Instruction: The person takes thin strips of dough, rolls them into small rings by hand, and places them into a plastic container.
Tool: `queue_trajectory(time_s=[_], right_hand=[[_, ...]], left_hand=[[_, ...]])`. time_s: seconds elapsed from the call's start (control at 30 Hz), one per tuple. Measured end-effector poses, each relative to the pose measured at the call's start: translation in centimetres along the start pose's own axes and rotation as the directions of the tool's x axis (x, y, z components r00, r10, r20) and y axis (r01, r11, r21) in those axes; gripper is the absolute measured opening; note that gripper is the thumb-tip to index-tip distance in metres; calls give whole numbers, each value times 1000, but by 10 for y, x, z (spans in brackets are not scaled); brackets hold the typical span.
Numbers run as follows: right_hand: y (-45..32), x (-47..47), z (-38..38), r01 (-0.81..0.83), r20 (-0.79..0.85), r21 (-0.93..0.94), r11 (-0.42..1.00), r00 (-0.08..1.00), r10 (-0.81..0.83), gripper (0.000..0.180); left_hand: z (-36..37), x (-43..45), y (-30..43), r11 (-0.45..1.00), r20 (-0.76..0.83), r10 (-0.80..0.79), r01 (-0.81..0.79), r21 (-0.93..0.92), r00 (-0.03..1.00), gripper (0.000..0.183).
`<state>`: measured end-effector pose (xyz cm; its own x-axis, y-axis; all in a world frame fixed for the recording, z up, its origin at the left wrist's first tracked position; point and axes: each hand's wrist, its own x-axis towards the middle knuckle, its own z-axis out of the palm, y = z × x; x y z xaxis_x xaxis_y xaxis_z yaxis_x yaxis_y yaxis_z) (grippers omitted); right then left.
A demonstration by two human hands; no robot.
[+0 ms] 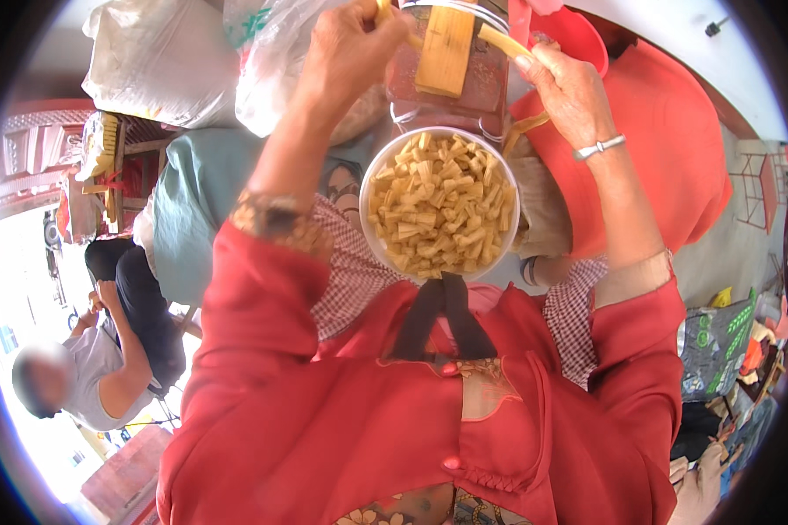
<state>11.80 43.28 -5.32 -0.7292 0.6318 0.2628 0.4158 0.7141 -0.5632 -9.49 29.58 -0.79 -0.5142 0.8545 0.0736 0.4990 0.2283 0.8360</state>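
In front of me a white round bowl (366,197) is heaped with short, yellowish, ridged cut pieces (440,197) that look like dried plant matter. My left hand (361,49), raised at the top, pinches a yellow strip (384,12), partly hidden by the fingers. Between finger and thumb of my right hand (568,88) is another pale yellow strip (504,43); a longer yellow piece (527,125) hangs below that hand. Between the hands a wooden block (445,56) lies on a dark red stool or board (410,108) with white cord around it.
Plastic bags (164,62) stand at upper left, beside a teal cloth-like cover (194,203). A red container (581,42) and a large red cover (643,144) are on the right. Farther left, a person (111,367) sits. Bags and cloths (719,348) pile up at far right.
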Motion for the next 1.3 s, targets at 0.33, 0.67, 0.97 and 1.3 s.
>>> queue_trajectory(time_s=[0.33,0.67,0.97,1.3], right_hand=[[-53,-42,-11,175,-66,228,958,984,-164,21],[-101,-119,36,226,227,456,861,906,-358,22],[-93,-100,2,141,-202,703,697,979,6,23],[-57,-70,-10,-326,263,893,310,937,230,35]], left_hand=[[81,-63,-45,917,550,168,-334,217,818,27],[102,-91,-23,551,813,-54,696,-460,580,27],[69,-63,3,698,626,-15,456,-552,780,17],[57,-59,38,789,249,548,-592,165,799,26]])
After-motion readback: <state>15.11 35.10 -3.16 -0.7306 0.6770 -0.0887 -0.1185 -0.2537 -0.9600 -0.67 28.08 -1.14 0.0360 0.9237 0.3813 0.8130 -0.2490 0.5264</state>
